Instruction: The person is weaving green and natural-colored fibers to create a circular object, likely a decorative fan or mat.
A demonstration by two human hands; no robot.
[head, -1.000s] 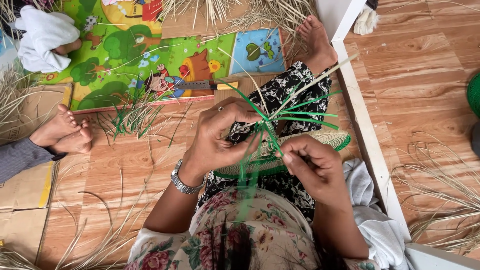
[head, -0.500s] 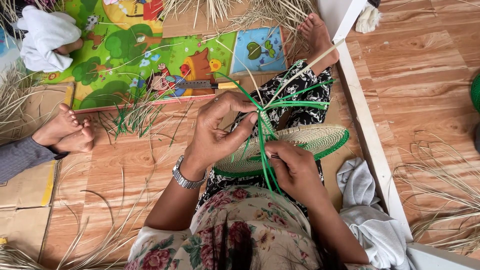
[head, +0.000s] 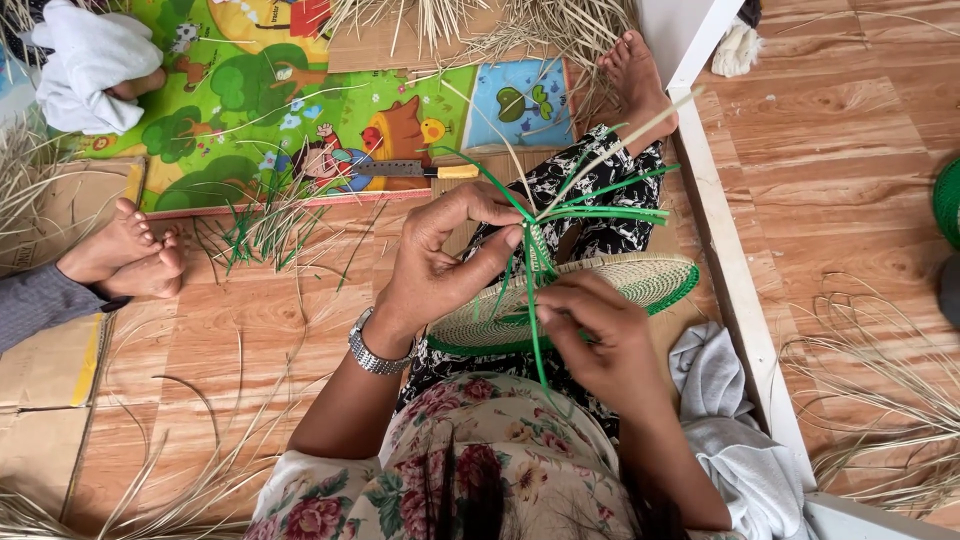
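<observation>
Left hand (head: 440, 265) pinching green strips (head: 600, 212) at rim of woven disc (head: 640, 280); right hand (head: 590, 335) fingers apparently closed on one green strand (head: 535, 330).

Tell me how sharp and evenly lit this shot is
Head view: soft, even daylight, no glare, faint shadows on the wood floor; the woven disc and both hands are crisp; the hair at the bottom edge is near and soft; the white frame leans, hinting at wide-angle distortion.
</observation>
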